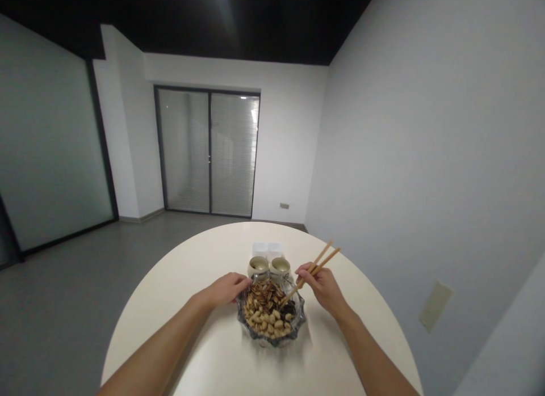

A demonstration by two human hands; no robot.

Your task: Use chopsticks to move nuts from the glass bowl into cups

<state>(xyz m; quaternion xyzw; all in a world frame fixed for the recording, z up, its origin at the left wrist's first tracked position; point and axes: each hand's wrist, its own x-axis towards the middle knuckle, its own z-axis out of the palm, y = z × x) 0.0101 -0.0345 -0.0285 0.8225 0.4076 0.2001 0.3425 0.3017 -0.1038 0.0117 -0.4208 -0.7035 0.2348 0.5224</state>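
A scalloped glass bowl (298, 322) stands on the round white table (191, 282). It holds striped sunflower seeds (264, 297) at the back and pale pistachios (268, 323) at the front. My right hand (323, 285) grips a pair of wooden chopsticks (317, 265), whose tips reach down into the bowl's right side. My left hand (227, 287) rests against the bowl's left rim with its fingers curled on the edge.
Two small cream cups (269, 266) stand just behind the bowl, with a white box (267, 249) behind them. The table's far edge curves close to a white wall on the right. Grey floor and a glass door lie beyond.
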